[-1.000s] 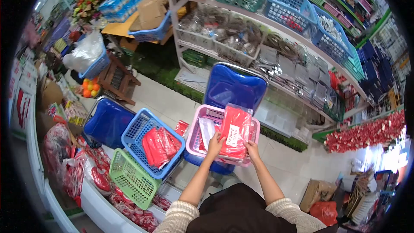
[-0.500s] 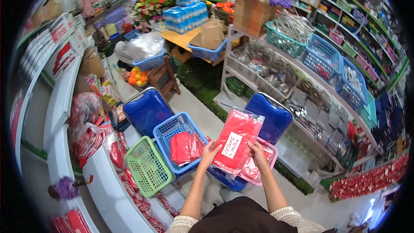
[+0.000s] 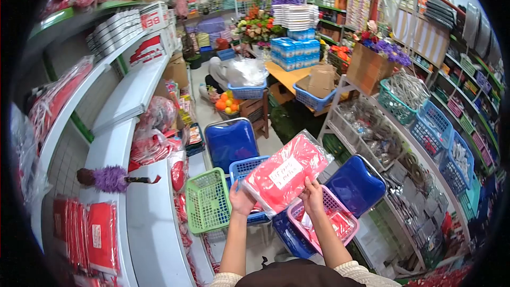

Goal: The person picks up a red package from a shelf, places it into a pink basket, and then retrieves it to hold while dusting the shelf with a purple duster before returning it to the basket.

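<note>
Between my two hands is a clear plastic package of folded red cloth [image 3: 297,166], with a handwritten white label facing up. My left hand [image 3: 242,200] grips its lower left corner, fingers partly hidden underneath. My right hand [image 3: 312,196] holds the lower right edge, thumb on top. Under the package, a blue basket [image 3: 240,167] is mostly covered. To its left stands a green basket [image 3: 194,207] with nothing visible inside. A pink basket [image 3: 348,212] by my right forearm contains more red packages [image 3: 340,224].
Blue chairs [image 3: 229,141] stand beyond the baskets and at the right. Left are white shelves [image 3: 151,223] with red packages [image 3: 102,236] and a purple feather duster [image 3: 110,178]. At right, a rack carries teal and blue baskets [image 3: 431,127] of goods.
My view has turned left, showing more of the left shelves. Both hands have carried the red package left, from beside the pink basket to above the blue one, and tilted it.
</note>
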`<state>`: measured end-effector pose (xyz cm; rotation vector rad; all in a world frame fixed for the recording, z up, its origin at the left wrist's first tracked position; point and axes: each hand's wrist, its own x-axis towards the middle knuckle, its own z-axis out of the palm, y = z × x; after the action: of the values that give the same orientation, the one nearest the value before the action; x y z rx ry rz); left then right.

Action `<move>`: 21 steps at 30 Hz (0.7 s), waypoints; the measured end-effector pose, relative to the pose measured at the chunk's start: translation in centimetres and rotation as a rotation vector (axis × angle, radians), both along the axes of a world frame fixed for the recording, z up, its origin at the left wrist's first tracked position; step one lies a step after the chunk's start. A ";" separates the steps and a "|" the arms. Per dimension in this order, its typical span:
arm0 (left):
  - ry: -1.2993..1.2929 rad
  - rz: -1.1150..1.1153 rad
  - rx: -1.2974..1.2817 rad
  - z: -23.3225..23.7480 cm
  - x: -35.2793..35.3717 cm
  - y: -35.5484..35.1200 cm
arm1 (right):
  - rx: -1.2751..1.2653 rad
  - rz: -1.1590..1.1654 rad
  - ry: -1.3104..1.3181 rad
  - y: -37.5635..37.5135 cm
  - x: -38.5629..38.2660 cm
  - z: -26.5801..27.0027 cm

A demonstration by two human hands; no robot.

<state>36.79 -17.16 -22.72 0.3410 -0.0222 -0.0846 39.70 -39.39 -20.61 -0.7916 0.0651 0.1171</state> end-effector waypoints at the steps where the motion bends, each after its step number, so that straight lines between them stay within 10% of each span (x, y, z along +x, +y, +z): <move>1: -0.010 0.097 0.016 0.4 -0.7 0.1 | 0.012 0.032 -0.012 0.8 0.2 -0.6; 4: -0.010 0.380 0.270 0.9 -2.1 0.7 | 0.011 0.155 -0.061 3.8 -0.8 0.2; 12: -0.446 0.347 -0.317 3.9 -8.0 3.4 | -0.124 0.369 -0.079 11.8 -5.2 2.6; 21: -0.404 0.627 -0.307 7.3 -18.4 6.9 | -0.213 0.608 -0.361 18.1 -11.8 4.9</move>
<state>18.41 -10.31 -15.47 0.0421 -0.3230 0.6048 27.89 -21.25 -15.72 -1.0155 -0.5164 0.5461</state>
